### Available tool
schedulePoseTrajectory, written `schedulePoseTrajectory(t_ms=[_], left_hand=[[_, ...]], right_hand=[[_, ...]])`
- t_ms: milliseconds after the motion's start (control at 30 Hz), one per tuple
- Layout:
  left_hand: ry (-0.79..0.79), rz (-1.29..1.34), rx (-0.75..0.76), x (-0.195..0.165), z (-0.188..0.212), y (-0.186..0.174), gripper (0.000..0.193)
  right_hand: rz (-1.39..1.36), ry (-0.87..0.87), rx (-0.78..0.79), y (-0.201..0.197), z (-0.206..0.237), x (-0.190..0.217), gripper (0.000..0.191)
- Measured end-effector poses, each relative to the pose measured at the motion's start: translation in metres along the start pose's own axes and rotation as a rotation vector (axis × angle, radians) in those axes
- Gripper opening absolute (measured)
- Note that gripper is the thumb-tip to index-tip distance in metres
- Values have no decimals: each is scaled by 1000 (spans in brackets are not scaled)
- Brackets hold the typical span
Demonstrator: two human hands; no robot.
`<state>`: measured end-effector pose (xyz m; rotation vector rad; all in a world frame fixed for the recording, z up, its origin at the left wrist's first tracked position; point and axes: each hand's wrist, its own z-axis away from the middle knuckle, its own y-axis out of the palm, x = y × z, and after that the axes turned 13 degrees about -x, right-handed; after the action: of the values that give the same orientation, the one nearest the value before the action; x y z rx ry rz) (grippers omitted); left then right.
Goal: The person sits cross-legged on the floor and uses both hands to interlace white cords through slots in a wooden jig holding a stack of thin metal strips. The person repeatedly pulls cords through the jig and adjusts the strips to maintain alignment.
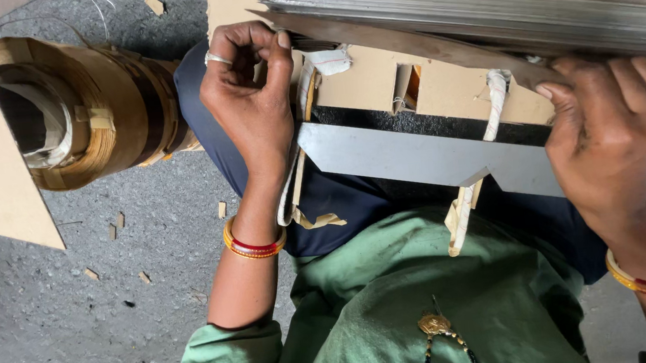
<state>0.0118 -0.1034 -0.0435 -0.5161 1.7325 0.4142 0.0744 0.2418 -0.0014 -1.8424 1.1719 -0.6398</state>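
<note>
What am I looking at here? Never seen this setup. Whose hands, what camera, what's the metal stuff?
One camera, worn on a person's head, looks down at their own two bare hands. The left hand pinches the edge of a stack of thin grey metal sheets near a strip of white cloth tape. The right hand presses on the same stack from the other side. A tan board and one loose grey sheet lie under it. To the side, on the grey floor, sits a coil wrapped in brown paper.

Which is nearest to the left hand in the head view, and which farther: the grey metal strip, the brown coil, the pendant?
From the left hand:
1. Grey metal strip, just to its right.
2. Brown coil, farther off to its left.
3. Pendant, farthest, low on the green shirt.
</note>
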Motion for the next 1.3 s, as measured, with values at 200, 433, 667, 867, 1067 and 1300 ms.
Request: schedulePoseTrajectory(t_ms=[200, 433, 667, 867, 1067, 1300], left_hand=[[-35, 33, -18, -2, 1, 1, 14], [-6, 15, -35, 0, 3, 0, 15], [238, -189, -52, -28, 2, 1, 14], [1031, -586, 223, -61, -11, -4, 29], [931, -448, 328, -38, -21, 10, 26], [1041, -574, 352, -35, -21, 7, 21]], right_hand=[[46, -65, -20, -3, -14, 4, 12], [98, -211, -107, -2, -31, 5, 13], [118, -206, -104, -6, -28, 3, 13], [22, -236, -151, 0, -20, -22, 11], [-116, 16, -209, 5, -7, -28, 9], [-161, 33, -319, 14, -9, -30, 13]])
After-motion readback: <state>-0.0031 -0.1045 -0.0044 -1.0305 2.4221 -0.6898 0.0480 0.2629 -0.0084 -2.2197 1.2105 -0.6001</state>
